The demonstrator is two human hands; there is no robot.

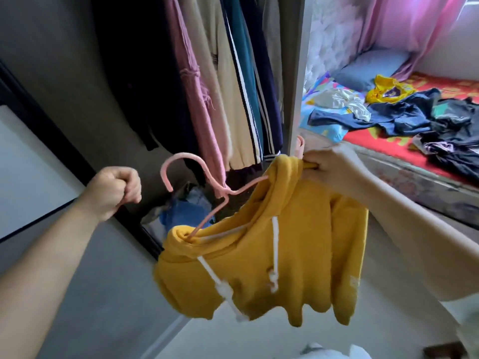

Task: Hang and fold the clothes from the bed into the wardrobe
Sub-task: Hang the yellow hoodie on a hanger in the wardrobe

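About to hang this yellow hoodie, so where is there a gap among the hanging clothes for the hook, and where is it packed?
The hanging clothes are packed tight from the pink garment to the wardrobe's right panel. The only looser stretch is the dark zone left of the pink garment, beside the black clothes. The rail itself is out of view. The bed is crowded with clothes.

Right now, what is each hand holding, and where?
Right hand grips the yellow hoodie at its shoulder, over the pink hanger. Left hand is fisted, empty.

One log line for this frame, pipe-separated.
stage: hanging | right hand: grips yellow hoodie on pink hanger | left hand: fist, empty | bed: clothes remain
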